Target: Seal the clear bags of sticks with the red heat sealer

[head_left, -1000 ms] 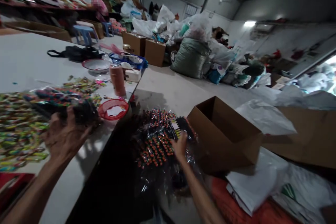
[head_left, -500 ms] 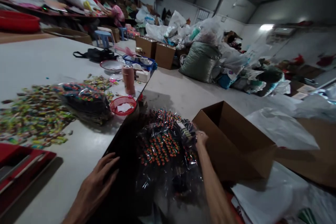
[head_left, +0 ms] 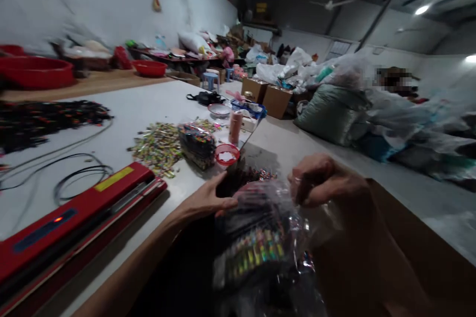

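Observation:
A clear plastic bag (head_left: 256, 252) with dark contents and a row of yellow-green and multicoloured pieces hangs in front of me, blurred by motion. My right hand (head_left: 320, 183) pinches its upper right edge, fingers closed. At the bag's upper left is my left hand (head_left: 210, 197), thumb pointing toward the plastic and fingers partly hidden behind it; whether it grips the bag is unclear. Behind them, more bagged pieces (head_left: 262, 174) show beside the table edge. On the white table (head_left: 148, 96) stands another filled bag (head_left: 197, 143) next to a pile of small yellow-green pieces (head_left: 158, 148).
A red sealing device (head_left: 85, 213) lies at the left table edge, near black cables (head_left: 84, 171). A pink can (head_left: 235, 128) and red basket (head_left: 226, 155) stand at the table's far right edge. A cardboard box (head_left: 405, 237) is at right; large sacks (head_left: 330, 111) lie behind.
The view has swung left. My right hand has come up from the bagged pieces with a bag in it, and my left hand has moved from the table edge to that bag.

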Available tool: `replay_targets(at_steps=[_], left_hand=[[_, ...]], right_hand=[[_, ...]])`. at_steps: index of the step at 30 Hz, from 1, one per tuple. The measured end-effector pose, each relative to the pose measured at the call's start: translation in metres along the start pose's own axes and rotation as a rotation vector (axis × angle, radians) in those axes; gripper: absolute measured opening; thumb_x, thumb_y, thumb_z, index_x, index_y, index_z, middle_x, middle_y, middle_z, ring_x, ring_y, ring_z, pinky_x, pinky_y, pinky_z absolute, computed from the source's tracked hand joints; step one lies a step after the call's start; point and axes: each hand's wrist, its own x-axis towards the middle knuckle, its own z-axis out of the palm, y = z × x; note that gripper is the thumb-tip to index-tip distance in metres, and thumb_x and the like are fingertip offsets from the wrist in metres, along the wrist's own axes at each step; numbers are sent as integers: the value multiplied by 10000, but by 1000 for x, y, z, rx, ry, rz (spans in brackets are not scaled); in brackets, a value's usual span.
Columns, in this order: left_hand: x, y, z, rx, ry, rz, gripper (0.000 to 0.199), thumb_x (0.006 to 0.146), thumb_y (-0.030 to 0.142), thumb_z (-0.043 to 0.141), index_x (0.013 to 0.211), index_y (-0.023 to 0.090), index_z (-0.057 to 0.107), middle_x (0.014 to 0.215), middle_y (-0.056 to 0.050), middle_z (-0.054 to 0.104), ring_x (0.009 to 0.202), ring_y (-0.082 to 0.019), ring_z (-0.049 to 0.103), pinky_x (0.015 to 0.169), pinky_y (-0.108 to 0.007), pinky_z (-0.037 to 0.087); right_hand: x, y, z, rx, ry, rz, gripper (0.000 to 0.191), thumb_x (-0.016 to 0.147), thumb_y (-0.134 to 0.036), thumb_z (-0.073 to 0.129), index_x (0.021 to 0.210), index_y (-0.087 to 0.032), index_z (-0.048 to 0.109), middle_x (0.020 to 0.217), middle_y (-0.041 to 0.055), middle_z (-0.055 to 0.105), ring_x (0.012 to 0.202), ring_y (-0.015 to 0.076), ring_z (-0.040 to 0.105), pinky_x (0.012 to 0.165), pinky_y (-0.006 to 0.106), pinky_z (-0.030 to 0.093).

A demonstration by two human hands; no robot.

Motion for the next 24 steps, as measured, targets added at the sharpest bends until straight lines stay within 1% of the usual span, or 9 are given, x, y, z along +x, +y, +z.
replay_targets(at_steps=[2, 5, 8, 12, 15, 17, 20, 22, 24], left_hand=[[-21, -10, -12, -92, -24, -124, 813, 559, 469, 712, 1277, 167, 482, 1190, -78, 603, 1099, -312, 525, 926, -386, 422], [-81, -32, -38, -182, 26, -294, 589, 631, 427, 641, 1147, 148, 590, 917, -40, 681, 874, -241, 592, 751, -298, 447], [-152, -52, -59, -179, 289, -414, 435, 663, 442, 628, 981, 147, 666, 759, -10, 651, 718, -176, 556, 630, -238, 390], [-221, -80, -67, -180, 688, -563, 477, 643, 579, 602, 770, 129, 696, 541, 3, 545, 522, -124, 428, 506, -224, 279], [-246, -107, -63, -211, 948, -499, 477, 594, 593, 613, 647, 122, 668, 492, 4, 510, 496, -121, 411, 504, -228, 281], [-254, -121, -61, -228, 1107, -447, 413, 595, 555, 617, 618, 143, 630, 511, 7, 525, 521, -138, 458, 521, -233, 322], [-259, -133, -61, -343, 1328, -351, 321, 611, 450, 636, 764, 168, 626, 679, -5, 619, 687, -175, 564, 634, -247, 415], [-259, -136, -66, -436, 1438, -298, 377, 611, 421, 657, 896, 178, 610, 794, -16, 653, 750, -178, 586, 676, -256, 441], [-260, -137, -73, -409, 1479, -287, 389, 614, 449, 667, 885, 175, 607, 754, -10, 649, 681, -159, 571, 621, -240, 431]], right_hand=[[37, -3, 18, 35, -157, -82, 109, 664, -182, 698, 730, -96, 684, 626, 20, 639, 562, 85, 553, 532, 175, 416], [98, 10, 50, 158, -326, -107, 133, 653, -178, 680, 755, -92, 686, 622, 8, 634, 546, 75, 539, 509, 166, 404], [158, 33, 87, 229, -342, -77, 140, 617, -171, 673, 743, -112, 690, 602, -20, 619, 535, 61, 512, 493, 153, 369], [226, 61, 139, 211, -320, -7, 176, 599, -174, 664, 764, -117, 685, 518, -46, 571, 428, 31, 391, 406, 155, 244], [261, 75, 167, 224, -270, 39, 185, 587, -209, 667, 747, -116, 663, 488, -47, 548, 398, 38, 362, 388, 172, 219], [276, 84, 176, 183, -79, -14, 232, 574, -238, 690, 771, -123, 653, 533, -41, 553, 453, 59, 416, 426, 181, 294], [281, 106, 184, 91, 219, -77, 458, 577, -321, 721, 988, -142, 628, 776, 25, 635, 672, 139, 554, 601, 248, 441], [273, 128, 197, 84, 209, 2, 581, 587, -395, 723, 1100, -158, 589, 928, 70, 648, 817, 192, 587, 706, 303, 467], [260, 150, 220, 156, 50, 130, 594, 597, -443, 717, 1108, -169, 592, 967, 78, 653, 865, 209, 596, 729, 314, 469]])
